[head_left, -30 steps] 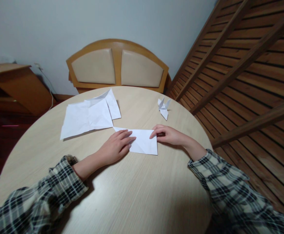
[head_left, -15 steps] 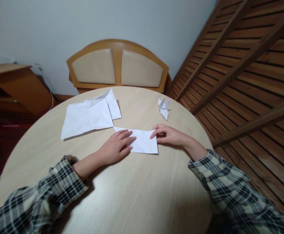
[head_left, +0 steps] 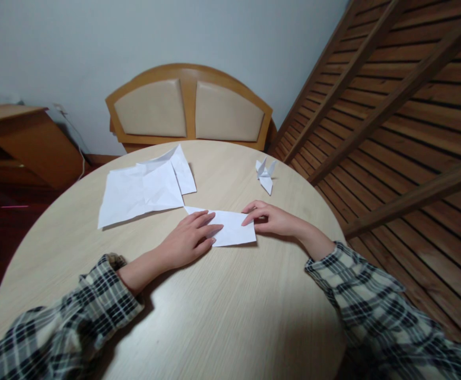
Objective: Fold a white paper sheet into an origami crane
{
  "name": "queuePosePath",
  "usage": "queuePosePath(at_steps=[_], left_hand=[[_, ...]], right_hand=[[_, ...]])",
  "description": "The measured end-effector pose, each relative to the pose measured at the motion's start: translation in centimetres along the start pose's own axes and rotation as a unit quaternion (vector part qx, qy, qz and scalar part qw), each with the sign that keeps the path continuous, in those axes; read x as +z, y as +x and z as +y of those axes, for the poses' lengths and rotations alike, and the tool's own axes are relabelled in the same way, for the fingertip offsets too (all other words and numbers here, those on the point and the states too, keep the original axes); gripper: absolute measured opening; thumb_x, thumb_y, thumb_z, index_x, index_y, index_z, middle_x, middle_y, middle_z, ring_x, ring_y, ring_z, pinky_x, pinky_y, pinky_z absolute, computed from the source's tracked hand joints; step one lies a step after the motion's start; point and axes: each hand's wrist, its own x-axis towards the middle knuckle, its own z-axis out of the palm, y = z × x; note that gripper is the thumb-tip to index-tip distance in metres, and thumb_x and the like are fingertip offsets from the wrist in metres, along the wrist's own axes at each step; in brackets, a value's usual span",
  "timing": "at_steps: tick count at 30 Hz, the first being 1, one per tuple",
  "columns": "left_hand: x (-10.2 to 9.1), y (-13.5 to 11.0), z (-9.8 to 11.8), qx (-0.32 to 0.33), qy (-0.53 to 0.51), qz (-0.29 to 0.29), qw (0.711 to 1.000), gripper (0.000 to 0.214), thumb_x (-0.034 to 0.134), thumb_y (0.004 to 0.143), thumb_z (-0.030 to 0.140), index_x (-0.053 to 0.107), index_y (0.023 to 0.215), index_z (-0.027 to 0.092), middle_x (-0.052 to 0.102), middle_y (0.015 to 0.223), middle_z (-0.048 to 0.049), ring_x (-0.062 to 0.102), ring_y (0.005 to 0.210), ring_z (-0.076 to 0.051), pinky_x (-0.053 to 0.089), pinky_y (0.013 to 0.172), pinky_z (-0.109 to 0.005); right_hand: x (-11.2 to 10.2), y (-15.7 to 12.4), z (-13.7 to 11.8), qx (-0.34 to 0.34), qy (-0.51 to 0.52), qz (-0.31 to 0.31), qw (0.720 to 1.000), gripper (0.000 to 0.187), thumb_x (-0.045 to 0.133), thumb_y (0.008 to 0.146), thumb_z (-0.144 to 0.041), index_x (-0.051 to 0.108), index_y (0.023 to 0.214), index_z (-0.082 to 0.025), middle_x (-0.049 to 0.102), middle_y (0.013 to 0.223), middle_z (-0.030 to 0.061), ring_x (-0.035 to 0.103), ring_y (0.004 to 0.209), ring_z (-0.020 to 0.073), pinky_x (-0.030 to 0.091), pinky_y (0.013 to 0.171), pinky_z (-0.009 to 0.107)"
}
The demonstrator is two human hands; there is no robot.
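A folded sheet of white paper [head_left: 234, 232] lies on the round table between my hands. My left hand [head_left: 189, 237] rests flat on its left part, fingers spread and pressing it against the tabletop. At the right end, my right hand [head_left: 272, 219] grips the paper's upper right edge between thumb and fingers. Beyond that hand stands a small white origami crane [head_left: 265, 175], touched by neither hand. Creased white paper sheets [head_left: 139, 190] lie overlapping to the upper left, one corner close to the folded paper.
The pale round wooden table [head_left: 210, 316] fills the middle. Behind it stands a wooden headboard with cream panels [head_left: 151, 109] against the wall. A slatted wooden screen [head_left: 404, 116] slopes along the right. At the left is a wooden desk [head_left: 25, 142] with a cable nearby.
The folded paper's near right edge has shifted slightly up and looks narrower. My right hand has moved a little left; my left hand stays in place on the paper.
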Motion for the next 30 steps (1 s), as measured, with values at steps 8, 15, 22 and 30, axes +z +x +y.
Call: queuePosePath(at_steps=[8,15,22,30], left_hand=[[-0.2,-0.1,0.5,0.012,0.011,0.004,1.0,0.042,0.048,0.097,0.038,0.058,0.133,0.019,0.051,0.146,-0.0141,0.044,0.136,-0.032,0.036,0.113,-0.052],[-0.4,-0.1,0.8,0.004,0.013,0.018,1.0,0.042,0.051,0.096,0.041,0.06,0.13,0.018,0.056,0.142,-0.0128,0.049,0.131,-0.031,0.04,0.11,-0.051],[-0.3,0.0,0.6,0.006,0.0,0.027,1.0,0.035,0.042,0.099,0.031,0.059,0.127,0.016,0.06,0.136,-0.0128,0.052,0.128,-0.028,0.043,0.109,-0.05],[-0.4,0.1,0.7,-0.011,-0.026,0.036,0.999,0.036,0.04,0.1,0.043,0.058,0.116,0.015,0.064,0.13,-0.0143,0.054,0.126,-0.03,0.044,0.106,-0.052]], right_hand=[[-0.1,0.2,-0.4,0.006,0.0,0.013,1.0,0.011,0.066,0.087,-0.024,0.076,0.091,-0.023,0.061,0.113,0.0072,0.058,0.105,0.0193,0.045,0.099,0.038],[0.3,0.4,-0.7,0.011,-0.009,0.044,0.999,0.02,0.062,0.092,-0.034,0.074,0.083,-0.021,0.063,0.104,0.007,0.059,0.097,0.0182,0.046,0.093,0.037],[0.9,0.9,-0.3,0.023,-0.036,0.079,0.996,0.024,0.06,0.092,-0.037,0.069,0.078,-0.019,0.06,0.092,0.006,0.057,0.086,0.0176,0.047,0.082,0.034],[1.6,1.3,-0.5,0.038,-0.081,0.117,0.989,0.027,0.06,0.092,-0.039,0.063,0.074,-0.019,0.055,0.08,0.0028,0.053,0.075,0.0158,0.043,0.072,0.03]])
